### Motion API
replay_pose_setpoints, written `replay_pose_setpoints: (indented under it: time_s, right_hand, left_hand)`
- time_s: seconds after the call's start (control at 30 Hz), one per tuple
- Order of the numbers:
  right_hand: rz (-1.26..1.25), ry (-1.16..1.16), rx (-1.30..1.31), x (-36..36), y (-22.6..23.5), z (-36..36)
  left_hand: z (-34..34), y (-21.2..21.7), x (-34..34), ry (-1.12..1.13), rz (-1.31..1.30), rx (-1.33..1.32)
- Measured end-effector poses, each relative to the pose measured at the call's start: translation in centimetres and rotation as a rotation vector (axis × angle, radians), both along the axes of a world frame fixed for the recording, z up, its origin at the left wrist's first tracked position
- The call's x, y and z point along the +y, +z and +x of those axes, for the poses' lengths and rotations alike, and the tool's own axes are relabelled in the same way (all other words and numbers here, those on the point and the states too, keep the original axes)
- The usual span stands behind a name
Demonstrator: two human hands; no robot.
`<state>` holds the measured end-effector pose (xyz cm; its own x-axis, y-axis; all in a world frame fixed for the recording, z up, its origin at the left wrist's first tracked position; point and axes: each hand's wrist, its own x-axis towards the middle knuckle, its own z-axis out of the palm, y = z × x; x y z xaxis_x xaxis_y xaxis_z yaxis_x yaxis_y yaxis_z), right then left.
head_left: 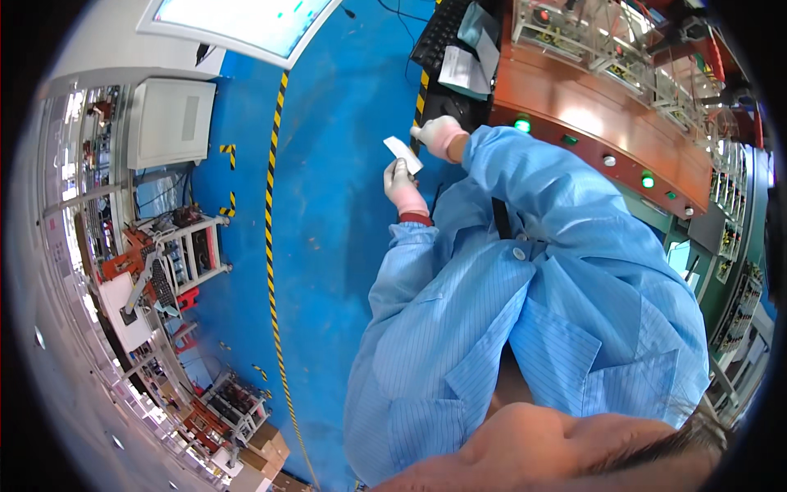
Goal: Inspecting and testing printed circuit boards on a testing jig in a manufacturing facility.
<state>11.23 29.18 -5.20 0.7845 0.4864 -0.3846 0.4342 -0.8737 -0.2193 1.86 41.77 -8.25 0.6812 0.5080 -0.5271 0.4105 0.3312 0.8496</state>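
White slip (402, 155), small and flat, is up in front of the person, raised above the blue floor (328, 189) and just beside the dark surface (473, 112) that carries a keyboard (439, 37). The left hand (403, 190) has its fingers pinched on the slip's lower end, leaving the upper part uncovered. The right hand (441, 136) is near the slip but apart from it; one digit juts out and the others look curled, though I cannot tell whether they hold anything.

The step in hand seems to be steadying the slip in view. To do it well, a light pinch near the end should serve, since thin stock would probably crease under a hard grip. The free fingers could support the far edge without covering the face. The right sleeve (525, 168) appears close to a green-lit button (522, 125) on the red-brown console (566, 94), so that elbow deserves care against an accidental press.
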Motion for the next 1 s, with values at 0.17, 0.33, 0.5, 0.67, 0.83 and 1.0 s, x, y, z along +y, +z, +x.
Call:
replay_pose_setpoints:
  time_s: [0.17,0.33,0.5,0.67,0.83,1.0]
  right_hand:
    - [0.009,0.037,-0.073,-2.7,0.3,0.8]
    - [0.011,-0.043,-0.051,-3.9,1.4,1.2]
    - [0.105,-0.086,-0.073,-3.1,1.6,0.4]
    - [0.106,-0.043,-0.002,-2.0,-0.8,2.4]
    - [0.156,0.026,-0.100,-3.0,-1.6,0.7]
    - [0.176,0.030,-0.202,-4.8,1.5,1.6]
  left_hand:
    - [1.8,0.4,-1.1,-0.058,-0.003,-0.006]
    - [3.0,0.4,-2.5,-0.123,0.026,0.001]
    - [2.8,-1.7,-1.7,-0.018,0.014,-0.021]
    - [4.8,-1.5,-1.2,0.072,-0.011,-0.091]
    - [3.1,-1.7,-0.3,-0.006,0.005,-0.064]
    - [4.6,-1.4,-2.3,-0.118,-0.002,-0.053]
